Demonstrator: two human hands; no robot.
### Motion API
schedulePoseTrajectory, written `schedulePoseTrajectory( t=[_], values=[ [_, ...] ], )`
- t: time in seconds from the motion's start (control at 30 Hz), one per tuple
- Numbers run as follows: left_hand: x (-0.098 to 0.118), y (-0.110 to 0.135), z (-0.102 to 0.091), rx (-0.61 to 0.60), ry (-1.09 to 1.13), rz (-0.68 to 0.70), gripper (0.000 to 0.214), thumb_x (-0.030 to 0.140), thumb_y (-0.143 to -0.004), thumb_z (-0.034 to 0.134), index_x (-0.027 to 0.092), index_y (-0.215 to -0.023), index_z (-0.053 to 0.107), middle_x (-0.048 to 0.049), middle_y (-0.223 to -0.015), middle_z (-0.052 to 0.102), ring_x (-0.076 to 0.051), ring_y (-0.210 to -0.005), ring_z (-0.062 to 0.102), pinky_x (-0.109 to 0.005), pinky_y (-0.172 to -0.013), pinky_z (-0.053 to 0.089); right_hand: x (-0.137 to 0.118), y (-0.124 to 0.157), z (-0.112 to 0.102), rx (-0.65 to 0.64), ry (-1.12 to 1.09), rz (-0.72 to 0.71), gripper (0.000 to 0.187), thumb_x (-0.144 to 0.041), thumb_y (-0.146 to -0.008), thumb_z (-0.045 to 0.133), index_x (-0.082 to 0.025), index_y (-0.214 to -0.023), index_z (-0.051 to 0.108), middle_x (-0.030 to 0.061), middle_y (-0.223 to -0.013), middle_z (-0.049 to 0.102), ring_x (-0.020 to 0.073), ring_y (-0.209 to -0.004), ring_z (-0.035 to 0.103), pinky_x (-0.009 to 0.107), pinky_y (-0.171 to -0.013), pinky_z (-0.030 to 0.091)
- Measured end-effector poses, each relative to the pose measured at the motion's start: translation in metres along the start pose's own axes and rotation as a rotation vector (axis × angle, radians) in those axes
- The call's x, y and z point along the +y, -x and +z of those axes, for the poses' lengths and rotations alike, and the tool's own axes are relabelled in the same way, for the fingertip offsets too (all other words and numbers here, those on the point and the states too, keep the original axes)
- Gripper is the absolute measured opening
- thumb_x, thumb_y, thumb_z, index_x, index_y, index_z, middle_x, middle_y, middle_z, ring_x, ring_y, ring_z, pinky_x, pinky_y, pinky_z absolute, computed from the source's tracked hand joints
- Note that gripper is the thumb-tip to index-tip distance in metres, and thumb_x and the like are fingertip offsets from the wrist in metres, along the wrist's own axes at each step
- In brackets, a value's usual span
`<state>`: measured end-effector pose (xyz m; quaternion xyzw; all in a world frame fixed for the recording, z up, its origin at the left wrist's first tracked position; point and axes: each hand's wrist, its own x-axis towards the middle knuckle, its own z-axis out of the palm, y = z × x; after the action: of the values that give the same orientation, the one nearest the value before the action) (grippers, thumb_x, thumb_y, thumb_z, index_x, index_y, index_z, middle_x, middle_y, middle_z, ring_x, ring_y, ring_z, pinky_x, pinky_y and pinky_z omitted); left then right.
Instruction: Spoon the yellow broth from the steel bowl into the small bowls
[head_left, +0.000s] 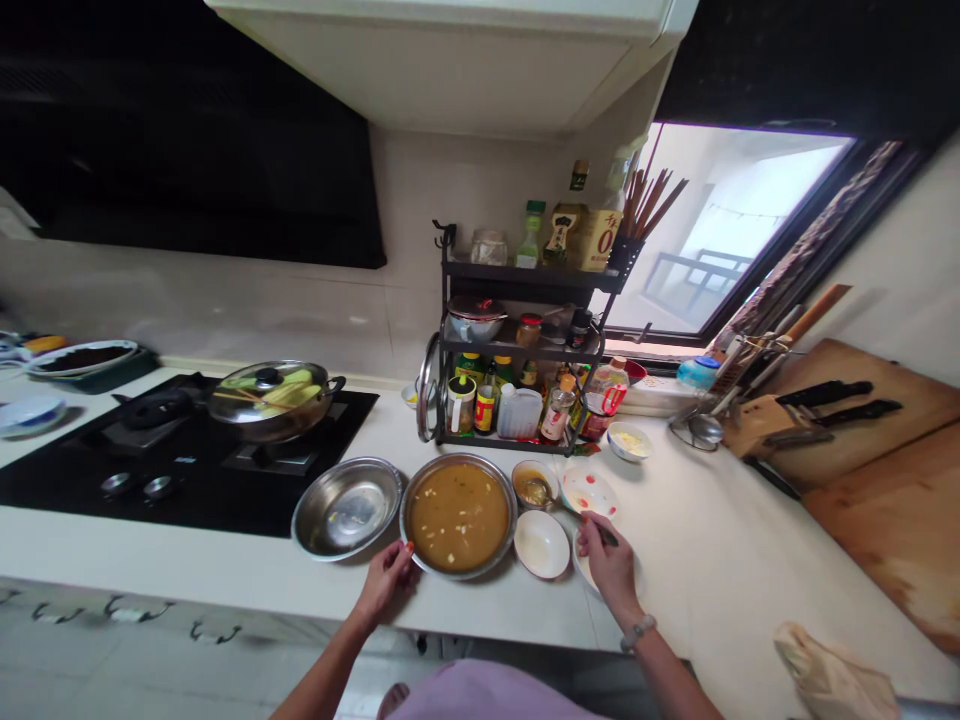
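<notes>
Soup bowl (458,516) rim gripped by left hand (387,578); right hand (609,562) beside it pinches a utensil (604,533).

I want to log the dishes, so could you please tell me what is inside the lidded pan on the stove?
Through the glass lid, the pan shows pale yellow-green pieces, perhaps corn. Glare and the lid knob hide the rest.

- Lidded pan (271,400) on the black stove (172,450), left of centre.
- Spice rack (525,350) with bottles and jars, centre.
- Knife block (757,420) and wooden boards (885,470), right.
- Window (735,240), upper right.
</notes>
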<state>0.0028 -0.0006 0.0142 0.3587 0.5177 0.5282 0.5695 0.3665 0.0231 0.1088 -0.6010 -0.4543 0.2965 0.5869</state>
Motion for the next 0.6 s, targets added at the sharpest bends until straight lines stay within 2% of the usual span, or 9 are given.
schedulePoseTrajectory(
  t=[0.13, 0.27, 0.4, 0.6],
  values=[
    [-0.001, -0.001, 0.0, -0.003, -0.001, -0.015, 0.053, 0.065, -0.062, 0.068, 0.018, -0.056, 0.044, 0.0069, -0.048, 0.04, -0.008, -0.041, 0.038, -0.021, -0.04, 0.038, -0.006, -0.006, 0.0, 0.148, -0.146, 0.135, 0.043, -0.052, -0.065, 0.071, -0.013, -0.083, 0.065, 0.0008, -0.051, 0.061, 0.0155, -0.044, 0.054, 0.026, -0.041, 0.045],
    [-0.006, -0.003, -0.003, -0.01, 0.004, -0.011, 0.052, 0.065, -0.065, 0.066, 0.018, -0.057, 0.045, 0.0066, -0.047, 0.04, -0.008, -0.041, 0.039, -0.021, -0.04, 0.037, -0.008, -0.014, -0.002, 0.214, -0.237, 0.163, 0.042, -0.049, -0.061, 0.075, -0.012, -0.078, 0.065, 0.0015, -0.052, 0.063, 0.0139, -0.043, 0.053, 0.025, -0.041, 0.043],
    [-0.007, -0.003, -0.004, -0.011, 0.003, 0.002, 0.052, 0.064, -0.066, 0.067, 0.018, -0.057, 0.045, 0.0062, -0.048, 0.041, -0.008, -0.042, 0.039, -0.021, -0.04, 0.037, -0.013, -0.015, -0.003, 0.221, -0.284, 0.173, 0.042, -0.049, -0.061, 0.076, -0.012, -0.078, 0.065, 0.0013, -0.052, 0.062, 0.0135, -0.044, 0.053, 0.025, -0.041, 0.043],
    [-0.005, -0.002, -0.003, 0.004, 0.007, -0.015, 0.053, 0.065, -0.063, 0.068, 0.018, -0.056, 0.044, 0.0065, -0.048, 0.04, -0.008, -0.042, 0.038, -0.02, -0.04, 0.036, -0.031, -0.009, -0.001, 0.152, -0.258, 0.13, 0.041, -0.05, -0.064, 0.075, -0.013, -0.079, 0.066, 0.0024, -0.055, 0.063, 0.0145, -0.045, 0.054, 0.026, -0.041, 0.043]
  ],
)
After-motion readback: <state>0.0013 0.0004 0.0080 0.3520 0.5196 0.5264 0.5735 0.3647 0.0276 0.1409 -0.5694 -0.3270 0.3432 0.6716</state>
